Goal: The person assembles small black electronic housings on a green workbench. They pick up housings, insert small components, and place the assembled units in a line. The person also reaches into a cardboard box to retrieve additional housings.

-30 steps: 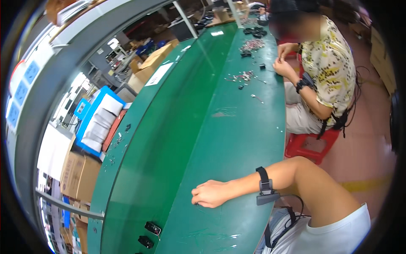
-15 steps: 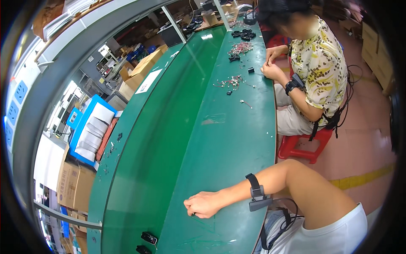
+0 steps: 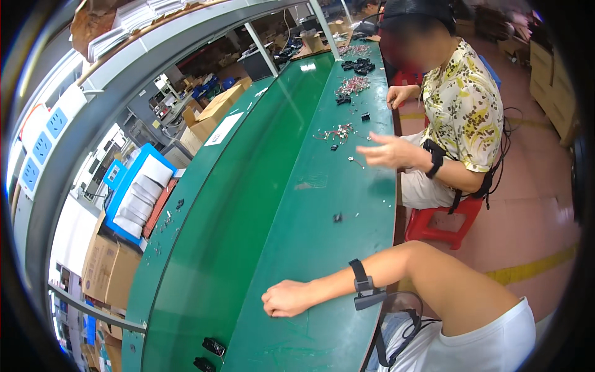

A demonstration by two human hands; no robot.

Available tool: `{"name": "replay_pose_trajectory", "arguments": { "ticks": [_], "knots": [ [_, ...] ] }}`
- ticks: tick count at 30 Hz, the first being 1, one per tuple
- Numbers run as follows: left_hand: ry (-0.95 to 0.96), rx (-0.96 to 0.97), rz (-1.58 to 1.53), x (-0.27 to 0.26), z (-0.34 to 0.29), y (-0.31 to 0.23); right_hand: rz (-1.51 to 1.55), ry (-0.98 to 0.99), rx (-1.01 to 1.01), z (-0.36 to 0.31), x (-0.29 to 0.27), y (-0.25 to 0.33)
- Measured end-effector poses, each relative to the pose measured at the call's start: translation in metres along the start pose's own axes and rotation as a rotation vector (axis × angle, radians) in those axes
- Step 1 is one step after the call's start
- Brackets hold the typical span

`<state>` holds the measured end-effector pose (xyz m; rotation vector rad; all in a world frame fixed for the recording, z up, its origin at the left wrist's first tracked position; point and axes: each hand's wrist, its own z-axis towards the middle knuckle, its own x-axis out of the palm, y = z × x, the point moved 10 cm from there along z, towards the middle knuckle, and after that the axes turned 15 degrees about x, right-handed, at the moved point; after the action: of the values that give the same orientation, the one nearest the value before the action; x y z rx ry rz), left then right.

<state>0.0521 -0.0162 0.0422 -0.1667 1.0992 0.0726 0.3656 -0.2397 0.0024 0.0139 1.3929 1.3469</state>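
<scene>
My right hand [image 3: 286, 299] is closed at the green table [image 3: 291, 248], fingers curled down so that whatever they hold, if anything, is hidden. A black band with a small dark device [image 3: 369, 294] is strapped round my right wrist. My left hand is out of the picture. Up the table from my right hand, a small black part [image 3: 337, 217] shows slightly blurred. Two black housings [image 3: 214, 346] with thin wires are at the bottom, left of and below my hand.
On a red stool [image 3: 444, 224], a co-worker sits at the right, one open hand [image 3: 390, 152] held out over the table. Small wired connectors [image 3: 339, 132] and black parts [image 3: 358, 66] lie farther up. A blue-framed bin [image 3: 141, 192] stands beyond the far edge.
The co-worker's hands have parted, and one reaches toward my side, open. A small black part has appeared on the table between us. My right hand stays closed near the same spot.
</scene>
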Motion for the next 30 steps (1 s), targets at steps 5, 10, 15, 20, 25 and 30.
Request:
{"name": "replay_pose_trajectory", "arguments": {
  "ticks": [5, 10, 15, 20, 25, 30],
  "knots": [
    [-0.174, 0.042, -0.271, -0.025, 0.024, -0.017, 0.253, -0.037, -0.08, 0.005, 0.001, 0.056],
    [-0.173, -0.085, -0.996, 0.029, 0.048, -0.03, 0.416, 0.165, -0.13, 0.004, 0.042, 0.108],
    [-0.071, -0.181, -1.235, 0.081, 0.078, -0.069, 0.531, 0.059, -0.119, -0.006, 0.049, 0.098],
    [0.042, -0.175, -1.374, 0.101, 0.086, -0.102, 0.508, 0.138, -0.076, -0.015, 0.064, 0.07],
    [-0.132, -0.377, -1.567, 0.116, 0.088, -0.079, 0.741, 0.241, 0.097, -0.009, 0.058, 0.075],
    [0.039, -0.451, -1.934, 0.125, 0.096, -0.104, 0.59, 0.054, 0.069, -0.007, -0.009, 0.077]
  ]
}}
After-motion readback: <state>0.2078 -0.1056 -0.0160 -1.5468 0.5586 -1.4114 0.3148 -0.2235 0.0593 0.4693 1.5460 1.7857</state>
